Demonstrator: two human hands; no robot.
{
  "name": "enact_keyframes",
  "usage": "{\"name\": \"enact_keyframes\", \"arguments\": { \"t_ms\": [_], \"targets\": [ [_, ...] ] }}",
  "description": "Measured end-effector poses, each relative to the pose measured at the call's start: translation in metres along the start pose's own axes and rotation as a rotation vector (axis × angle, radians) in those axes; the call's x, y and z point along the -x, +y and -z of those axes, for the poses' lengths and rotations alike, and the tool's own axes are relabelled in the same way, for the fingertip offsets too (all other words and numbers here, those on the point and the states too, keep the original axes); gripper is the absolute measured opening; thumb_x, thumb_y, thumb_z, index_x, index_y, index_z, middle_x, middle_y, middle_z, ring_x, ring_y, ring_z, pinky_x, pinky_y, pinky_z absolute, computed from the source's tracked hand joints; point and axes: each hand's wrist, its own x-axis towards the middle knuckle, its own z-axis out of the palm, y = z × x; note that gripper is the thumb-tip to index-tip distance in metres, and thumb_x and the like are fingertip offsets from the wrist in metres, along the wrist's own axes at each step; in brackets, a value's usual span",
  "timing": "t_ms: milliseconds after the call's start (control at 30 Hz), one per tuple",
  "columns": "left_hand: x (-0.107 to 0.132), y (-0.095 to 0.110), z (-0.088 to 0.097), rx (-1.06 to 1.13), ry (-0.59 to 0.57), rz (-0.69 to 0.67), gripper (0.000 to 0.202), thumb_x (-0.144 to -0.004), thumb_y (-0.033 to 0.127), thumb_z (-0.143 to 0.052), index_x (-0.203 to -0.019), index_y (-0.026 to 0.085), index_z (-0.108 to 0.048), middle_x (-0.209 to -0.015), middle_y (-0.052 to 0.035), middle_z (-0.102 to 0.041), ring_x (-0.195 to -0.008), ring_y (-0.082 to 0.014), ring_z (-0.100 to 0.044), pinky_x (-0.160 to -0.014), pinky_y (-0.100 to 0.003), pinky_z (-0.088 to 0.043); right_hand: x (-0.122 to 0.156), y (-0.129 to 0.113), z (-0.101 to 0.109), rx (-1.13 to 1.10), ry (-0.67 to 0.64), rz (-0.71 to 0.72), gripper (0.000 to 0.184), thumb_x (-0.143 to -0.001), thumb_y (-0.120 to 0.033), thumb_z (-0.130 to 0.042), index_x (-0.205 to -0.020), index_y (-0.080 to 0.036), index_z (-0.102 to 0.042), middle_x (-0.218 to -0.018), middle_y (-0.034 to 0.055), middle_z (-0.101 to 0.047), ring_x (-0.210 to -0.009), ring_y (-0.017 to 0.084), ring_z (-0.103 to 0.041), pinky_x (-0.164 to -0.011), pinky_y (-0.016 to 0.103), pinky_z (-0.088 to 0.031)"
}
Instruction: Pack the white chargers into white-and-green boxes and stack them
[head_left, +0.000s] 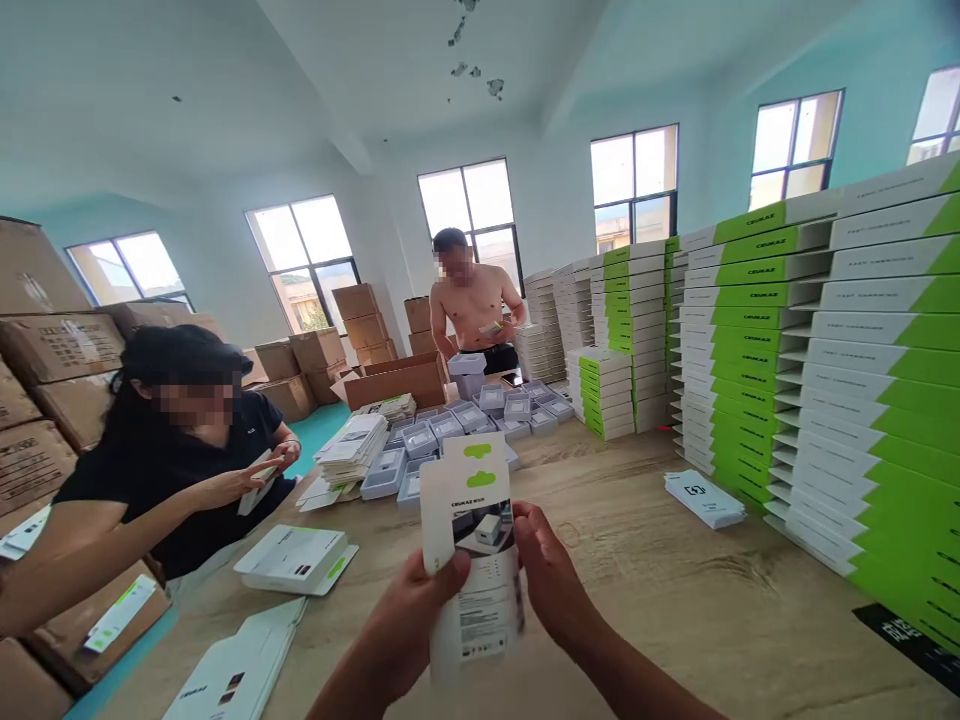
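In front of me is a white cardboard packaging box (484, 590) with green hang-hole tabs at its top and a printed picture of a charger. My left hand (405, 615) is closed on its left side, thumb across the front. At the right edge, my right hand (551, 570) has its fingers bent against the box; their tips are partly hidden behind it. The box's lower part is slightly blurred. To the left lie a stack of flat printed cartons (240, 670) and a few more cartons (292, 555) with green tabs.
Tall stacks of white-and-green boxes (750, 350) line the right side. Small white leaflets (703, 498) lie before them. Several plastic trays (450, 425) cover the table's far part. One person (225, 440) handles a carton at left; another person (476, 300) stands across.
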Motion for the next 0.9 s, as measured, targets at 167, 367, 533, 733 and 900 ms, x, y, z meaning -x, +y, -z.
{"name": "enact_keyframes", "arguments": {
  "t_ms": [167, 367, 533, 733, 900],
  "targets": [
    [-0.023, -0.041, -0.029, 0.401, 0.132, 0.021, 0.063, -0.065, 0.05, -0.09, -0.112, 0.013, -0.071, -0.095, -0.014, -0.08, -0.088, -0.0323, -0.076, -0.077, -0.039, -0.061, 0.0, 0.017, -0.001, 0.401, 0.146, 0.138, 0.053, -0.094, -0.071, -0.042, -0.068, -0.024, -0.048, -0.062, -0.0009, -0.055, -0.058, 0.016, -0.047, -0.055, 0.029, -0.034],
    [-0.033, -0.068, -0.04, 0.482, 0.332, 0.001, 0.066, -0.068, 0.068, -0.08, -0.106, 0.013, -0.073, -0.088, -0.0108, -0.08, -0.084, -0.0307, -0.077, -0.07, -0.035, -0.062, -0.004, 0.027, 0.002, 0.147, 0.061, -0.005, 0.054, -0.086, -0.075, -0.053, -0.074, -0.023, -0.058, -0.069, 0.0021, -0.064, -0.065, 0.019, -0.054, -0.059, 0.03, -0.041],
    [-0.028, -0.064, -0.039, 0.589, 0.248, 0.105, 0.064, -0.072, 0.064, -0.079, -0.109, 0.013, -0.073, -0.091, -0.0121, -0.081, -0.082, -0.0296, -0.077, -0.07, -0.037, -0.062, 0.002, 0.028, -0.006, -0.309, -0.014, -0.293, 0.055, -0.073, -0.071, -0.074, -0.09, -0.019, -0.068, -0.078, 0.0037, -0.073, -0.077, 0.025, -0.068, -0.066, 0.034, -0.051],
    [-0.029, -0.062, -0.031, 0.516, 0.29, 0.059, 0.069, -0.072, 0.07, -0.075, -0.108, 0.011, -0.074, -0.086, -0.0128, -0.081, -0.071, -0.0281, -0.077, -0.063, -0.036, -0.061, 0.006, 0.023, -0.009, -0.457, -0.074, -0.347, 0.05, -0.075, -0.062, -0.079, -0.099, -0.019, -0.07, -0.087, 0.0053, -0.077, -0.085, 0.026, -0.072, -0.076, 0.038, -0.055],
    [-0.027, -0.062, -0.023, 0.412, 0.339, 0.012, 0.071, -0.071, 0.077, -0.071, -0.098, 0.011, -0.074, -0.081, -0.0119, -0.08, -0.067, -0.0259, -0.075, -0.06, -0.033, -0.06, 0.008, 0.02, -0.004, -0.516, -0.269, -0.315, 0.042, -0.071, -0.043, -0.089, -0.1, -0.017, -0.072, -0.091, 0.0062, -0.078, -0.089, 0.025, -0.073, -0.084, 0.039, -0.054]
  ]
}}
